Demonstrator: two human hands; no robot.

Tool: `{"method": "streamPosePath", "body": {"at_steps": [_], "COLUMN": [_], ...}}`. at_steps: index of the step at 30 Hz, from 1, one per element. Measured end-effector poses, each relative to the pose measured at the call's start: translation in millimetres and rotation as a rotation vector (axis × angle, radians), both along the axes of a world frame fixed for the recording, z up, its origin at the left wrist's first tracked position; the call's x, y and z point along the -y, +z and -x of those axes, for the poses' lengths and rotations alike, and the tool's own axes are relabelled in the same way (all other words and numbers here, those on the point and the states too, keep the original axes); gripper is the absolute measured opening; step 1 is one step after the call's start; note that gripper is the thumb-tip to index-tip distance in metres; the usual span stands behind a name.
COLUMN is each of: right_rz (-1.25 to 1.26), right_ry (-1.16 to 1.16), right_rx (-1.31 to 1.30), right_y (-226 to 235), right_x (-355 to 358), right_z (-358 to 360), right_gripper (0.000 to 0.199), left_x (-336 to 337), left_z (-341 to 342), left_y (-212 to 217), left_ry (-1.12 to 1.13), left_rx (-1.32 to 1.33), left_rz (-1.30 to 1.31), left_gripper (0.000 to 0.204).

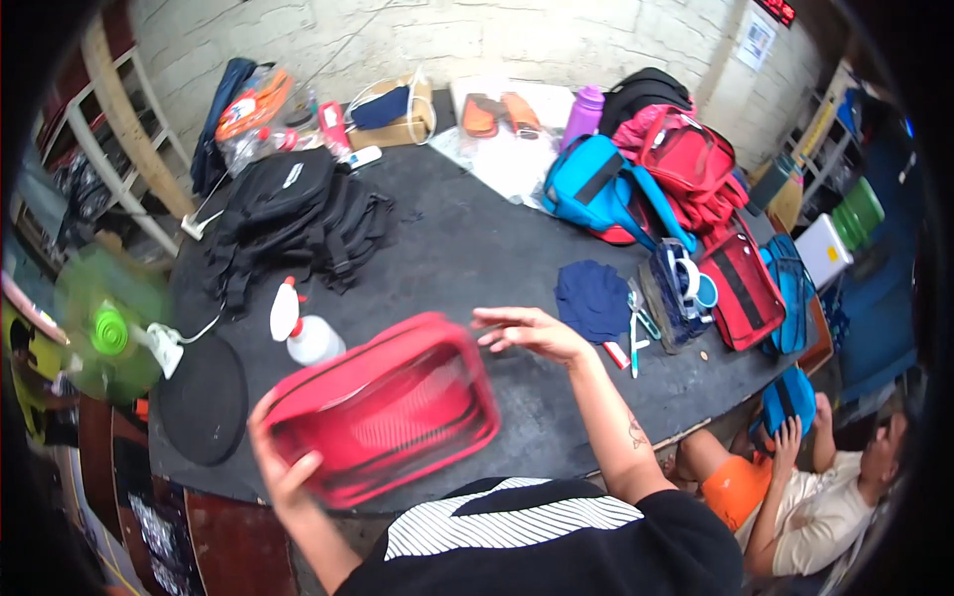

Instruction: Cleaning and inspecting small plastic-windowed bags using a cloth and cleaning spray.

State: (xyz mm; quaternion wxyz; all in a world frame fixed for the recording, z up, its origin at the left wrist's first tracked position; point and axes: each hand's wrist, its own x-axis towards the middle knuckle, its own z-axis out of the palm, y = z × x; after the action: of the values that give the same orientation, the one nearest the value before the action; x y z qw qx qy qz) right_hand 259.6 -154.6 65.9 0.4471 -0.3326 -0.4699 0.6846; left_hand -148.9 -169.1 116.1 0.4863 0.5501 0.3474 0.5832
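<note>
The left hand [283,467] grips the red mesh pouch [383,407] by its lower corner, holding it tilted above the tabletop [477,248]; the right hand [527,331] hovers open-fingered at its upper edge, beside a white spray bottle [303,333].

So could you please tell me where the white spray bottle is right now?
In the head view the white spray bottle lies on the dark table, left of centre, just behind the red pouch and in front of the black backpack.
</note>
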Motion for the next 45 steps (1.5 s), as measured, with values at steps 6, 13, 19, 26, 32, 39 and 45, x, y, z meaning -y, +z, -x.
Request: {"method": "streamPosePath", "body": {"at_steps": [6,13,19,26,32,39,45], "right_rz": [0.013,0.010,-0.103,0.066,0.378,-0.242,-0.235], "right_ry": [-0.210,-0.583,-1.235,-2.150,-2.074,-1.167,-0.809], "right_rx": [0.327,0.449,0.391,0.600,0.565,-0.363,-0.328], "right_y": [-14,1,27,47,43,60,43], "right_x": [-24,-44,-69,-87,-105,-144,-76], "right_z": [-28,-113,-254,-390,-433,-244,-74], "right_gripper": [0.041,0.033,0.025,0.083,0.086,0.013,0.017], "left_x": [70,49,24,-3,-22,-44,-78], "left_z": [47,196,185,165,170,11,-151], "left_y": [27,-118,-112,-101,-90,-8,-22], "left_ry": [0.481,0.714,0.911,0.922,1.624,1.243,0.078], "left_rx": [0.425,-0.474,-0.337,-0.561,-0.861,-0.587,-0.341], "left_rz": [0.036,0.414,0.555,0.452,0.030,-0.662,-0.307], "left_gripper": [0.074,0.095,0.096,0.083,0.064,0.042,0.046]}}
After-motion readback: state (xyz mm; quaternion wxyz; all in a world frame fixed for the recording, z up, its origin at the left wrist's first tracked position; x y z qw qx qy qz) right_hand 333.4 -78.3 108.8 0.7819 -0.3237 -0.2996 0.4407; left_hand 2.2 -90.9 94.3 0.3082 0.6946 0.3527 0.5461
